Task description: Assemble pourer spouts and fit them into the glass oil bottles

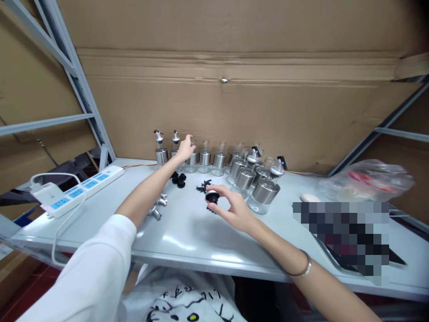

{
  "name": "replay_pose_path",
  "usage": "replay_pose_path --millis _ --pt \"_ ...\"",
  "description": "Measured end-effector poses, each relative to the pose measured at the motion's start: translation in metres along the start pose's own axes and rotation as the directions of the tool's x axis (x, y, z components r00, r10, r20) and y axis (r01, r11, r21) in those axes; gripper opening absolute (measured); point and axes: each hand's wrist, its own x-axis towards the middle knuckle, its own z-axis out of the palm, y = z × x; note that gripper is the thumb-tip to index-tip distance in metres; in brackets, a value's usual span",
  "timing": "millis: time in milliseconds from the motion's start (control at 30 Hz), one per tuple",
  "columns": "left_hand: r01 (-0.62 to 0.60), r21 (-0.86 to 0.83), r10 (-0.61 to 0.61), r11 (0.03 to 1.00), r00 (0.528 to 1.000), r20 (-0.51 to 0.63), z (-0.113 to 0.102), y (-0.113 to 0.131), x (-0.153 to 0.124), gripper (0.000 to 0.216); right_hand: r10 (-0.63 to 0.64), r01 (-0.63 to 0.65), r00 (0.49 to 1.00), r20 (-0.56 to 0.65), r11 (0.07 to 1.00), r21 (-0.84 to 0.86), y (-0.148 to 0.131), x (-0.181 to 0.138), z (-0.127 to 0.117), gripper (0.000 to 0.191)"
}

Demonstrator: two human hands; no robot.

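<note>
We are pinching a black stopper in our right hand above the white table and holding our left hand at a steel-banded glass bottle in the back row; we are not making out whether it is touching. Black caps and silver spouts are lying near our left forearm.

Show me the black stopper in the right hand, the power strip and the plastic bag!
Black stopper (212,198): head view, on its side.
Power strip (90,184): head view, a blue socket.
Plastic bag (368,181): head view, its reddish middle.
</note>
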Motion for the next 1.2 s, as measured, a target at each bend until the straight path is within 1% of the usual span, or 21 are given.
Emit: replay_pose_path --millis 67,133,233,300,367,467,533,600,700,767,833,933,967,1067,1133,1200 --pt "-0.007 -0.005 0.007 1.0 1.0 -0.03 0.0 0.001 -0.001 0.048 -0.033 0.034 0.998 -0.058 0.999 0.018 0.0 0.0 0.001 0.027" --pt "-0.032 -0.01 0.031 0.999 0.998 -0.051 -0.006 0.005 -0.004 0.046 -0.07 0.074 0.988 -0.141 0.997 0.027 0.002 0.0 0.002 0.028" --pt "-0.094 -0.022 0.091 0.995 0.991 -0.102 -0.024 0.02 -0.012 0.04 -0.085 0.103 0.963 -0.254 0.993 0.056 0.006 -0.001 0.004 0.028" --pt "-0.185 -0.058 0.174 0.981 0.971 -0.161 -0.038 0.034 -0.018 0.031 -0.081 0.114 0.942 -0.327 0.99 0.082 0.009 -0.002 0.006 0.029" --pt "-0.269 -0.128 0.238 0.955 0.948 -0.211 -0.049 0.049 -0.028 0.024 -0.09 0.139 0.915 -0.394 0.985 0.099 0.013 -0.002 0.007 0.029" --pt "-0.349 -0.325 0.271 0.879 0.926 -0.262 -0.056 0.072 -0.055 0.023 -0.094 0.149 0.894 -0.438 0.984 0.094 0.016 -0.004 0.007 0.028" --pt "-0.361 -0.433 0.286 0.826 0.93 -0.23 -0.054 0.085 -0.083 0.026 -0.079 0.13 0.896 -0.437 0.988 0.088 0.016 -0.004 0.008 0.028" --pt "-0.377 -0.514 0.36 0.77 0.923 -0.138 -0.049 0.093 -0.117 0.027 -0.069 0.127 0.899 -0.432 0.986 0.105 0.015 -0.005 0.009 0.027" --pt "-0.424 -0.605 0.517 0.674 0.856 -0.023 -0.04 0.095 -0.164 0.023 -0.082 0.166 0.906 -0.416 0.971 0.169 0.013 -0.005 0.011 0.018" --pt "-0.403 -0.649 0.56 0.646 0.827 0.043 -0.036 0.091 -0.184 0.018 -0.088 0.179 0.907 -0.411 0.966 0.188 0.012 -0.005 0.011 0.014" --pt "-0.367 -0.688 0.578 0.627 0.81 0.095 -0.032 0.085 -0.195 0.015 -0.094 0.172 0.907 -0.41 0.973 0.156 0.012 -0.005 0.01 0.012" --pt "-0.355 -0.706 0.593 0.613 0.797 0.114 -0.027 0.077 -0.198 0.014 -0.108 0.152 0.915 -0.389 0.985 0.085 0.01 -0.006 0.009 0.014" --pt "-0.361 -0.698 0.596 0.619 0.795 0.117 -0.026 0.074 -0.198 0.014 -0.105 0.15 0.922 -0.374 0.984 0.093 0.009 -0.006 0.008 0.018" --pt "-0.383 -0.68 0.607 0.626 0.787 0.115 -0.025 0.07 -0.197 0.018 -0.112 0.182 0.94 -0.323 0.963 0.198 0.004 -0.007 0.009 0.035" --pt "-0.396 -0.689 0.618 0.607 0.781 0.095 -0.025 0.068 -0.197 0.023 -0.146 0.219 0.935 -0.324 0.955 0.202 -0.001 -0.007 0.008 0.039" --pt "-0.403 -0.705 0.63 0.583 0.773 0.08 -0.025 0.069 -0.199 0.027 -0.184 0.245 0.916 -0.357 0.96 0.134 -0.006 -0.004 0.006 0.036"
